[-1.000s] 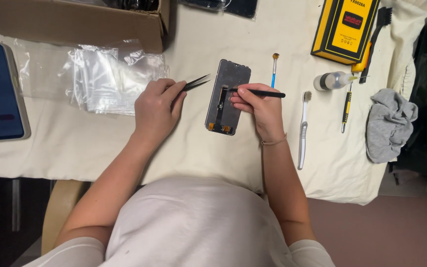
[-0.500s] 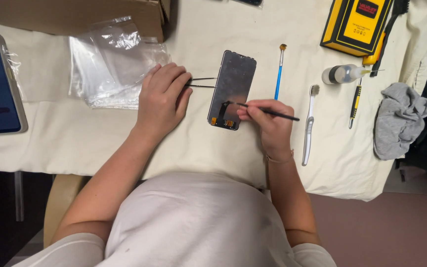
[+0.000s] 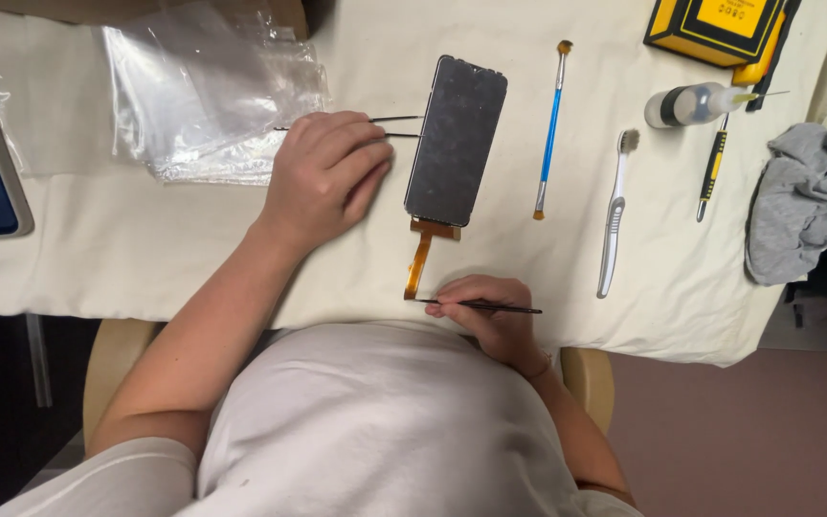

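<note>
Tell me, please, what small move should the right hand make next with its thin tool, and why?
Probably bring the thin black tool tip slightly left to the free end of the orange flex cable. The right hand holds the tool just beside that end, at the table edge. The cable hangs from the dark phone screen, and the left hand rests beside it holding tweezers.

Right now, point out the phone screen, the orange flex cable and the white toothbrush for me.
phone screen (image 3: 456,139), head view, middle of the dark panel.
orange flex cable (image 3: 418,260), head view, middle of the strip below the screen.
white toothbrush (image 3: 611,225), head view, on its handle.
</note>
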